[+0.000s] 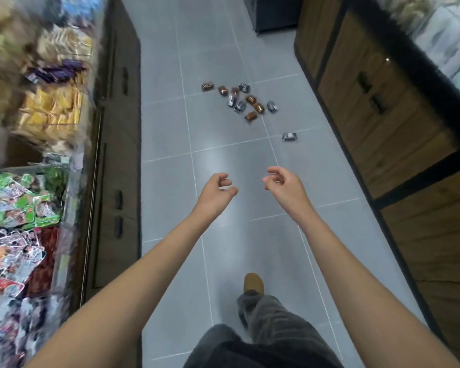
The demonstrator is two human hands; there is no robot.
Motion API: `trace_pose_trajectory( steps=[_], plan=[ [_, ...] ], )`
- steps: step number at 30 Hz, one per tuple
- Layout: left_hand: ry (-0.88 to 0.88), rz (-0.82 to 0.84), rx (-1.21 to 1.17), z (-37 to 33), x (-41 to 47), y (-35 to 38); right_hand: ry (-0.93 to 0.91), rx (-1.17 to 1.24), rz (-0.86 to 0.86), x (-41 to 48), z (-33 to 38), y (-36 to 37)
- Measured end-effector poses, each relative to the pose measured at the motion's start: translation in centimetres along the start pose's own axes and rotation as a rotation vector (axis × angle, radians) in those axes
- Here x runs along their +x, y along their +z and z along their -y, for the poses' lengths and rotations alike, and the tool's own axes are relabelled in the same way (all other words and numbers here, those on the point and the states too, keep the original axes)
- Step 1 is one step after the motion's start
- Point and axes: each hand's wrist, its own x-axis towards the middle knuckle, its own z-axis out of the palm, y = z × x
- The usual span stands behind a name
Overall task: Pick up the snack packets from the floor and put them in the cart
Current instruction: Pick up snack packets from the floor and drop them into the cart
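1. Left hand (215,193): I log it raised over the floor, fingers loosely curled, thumb close to the forefinger, nothing held.
2. Right hand (284,185): at three o'clock of the left one and apart from it. The fingers are loosely curled and relaxed, nothing held.
3. Snack packets (240,101): a scatter of small brown and dark silver packs lying on the floor at twelve o'clock from both hands, well apart from them. Several touch or overlap; I cannot tell the exact count.
4. Lone packet (290,137): one dark silver pack lying flat at five o'clock of the scatter, apart from it and nearer to the right hand.
5. Floor (168,128): grey tiles with pale joints, forming an aisle that runs from six to twelve o'clock.
6. Shelf goods (51,110): at nine o'clock, I see heaped yellow, purple and green bags, blurred.
7. Dark cabinet fronts (118,168): these line the aisle just beside the shelf goods.
8. Wooden cabinets (383,123): at three o'clock, brown panels in a black frame.
9. Leg (271,320): at six o'clock, in grey trousers, with a brown shoe (253,282) on the tiles.
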Motion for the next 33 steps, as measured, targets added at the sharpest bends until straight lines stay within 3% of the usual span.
trace_pose_trajectory(
  steps=[9, 15, 25, 33],
  plan=[
    [-0.028, -0.093, -0.112, -3.7, 12.6, -7.0, -0.054, -0.099, 0.154, 14.7, 8.0, 6.8],
    [-0.02, -0.091, -0.109, -6.3, 24.4, -11.8, -0.046, -0.126, 0.169, 25.6, 11.6, 11.3],
    [0.02, 0.035, -0.017, -15.4, 42.9, -18.2, 0.051, -0.084, 0.021, 41.8, 19.0, 15.1],
    [0.066, 0.155, 0.115, -22.0, 56.5, -17.4, 0.142, -0.037, -0.102, 53.7, 20.6, 14.0]
  ],
)
